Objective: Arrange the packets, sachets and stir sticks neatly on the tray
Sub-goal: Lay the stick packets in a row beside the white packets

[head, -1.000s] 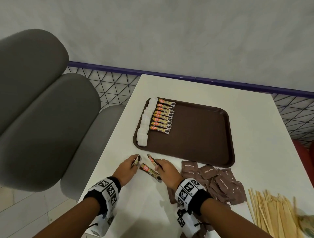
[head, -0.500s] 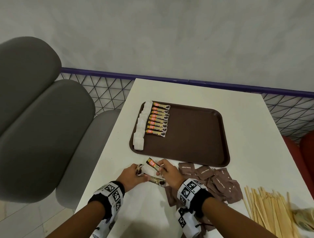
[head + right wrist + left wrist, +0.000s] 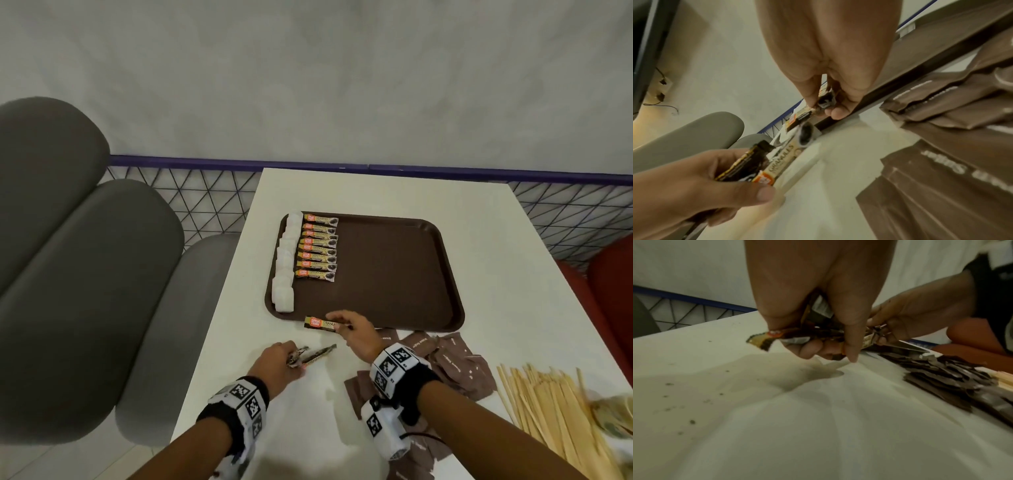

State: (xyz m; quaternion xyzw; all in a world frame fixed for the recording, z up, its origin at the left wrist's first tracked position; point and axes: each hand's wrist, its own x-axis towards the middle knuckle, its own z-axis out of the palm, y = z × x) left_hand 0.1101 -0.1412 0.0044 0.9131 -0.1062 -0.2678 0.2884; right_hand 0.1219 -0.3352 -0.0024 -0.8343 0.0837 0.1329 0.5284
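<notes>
A brown tray (image 3: 394,270) lies on the white table (image 3: 342,192). Along its left side run a column of white packets (image 3: 286,263) and a row of several coffee sachets (image 3: 317,247). My right hand (image 3: 354,330) pinches one coffee sachet (image 3: 320,323) by its end, held level just over the tray's near rim (image 3: 869,100). My left hand (image 3: 277,361) grips two more coffee sachets (image 3: 313,355) low over the table; they also show in the right wrist view (image 3: 764,164). Loose brown sugar sachets (image 3: 452,363) and wooden stir sticks (image 3: 548,407) lie to the right.
Grey padded seats (image 3: 85,274) stand left of the table, and a red seat (image 3: 609,284) at the right. A wire mesh fence with a purple rail (image 3: 342,168) runs behind the table. Most of the tray's floor is bare brown.
My right hand has lifted one sachet off the table and carried it forward to the tray's near rim. The left hand has gathered the other two sachets and stayed near the table's front.
</notes>
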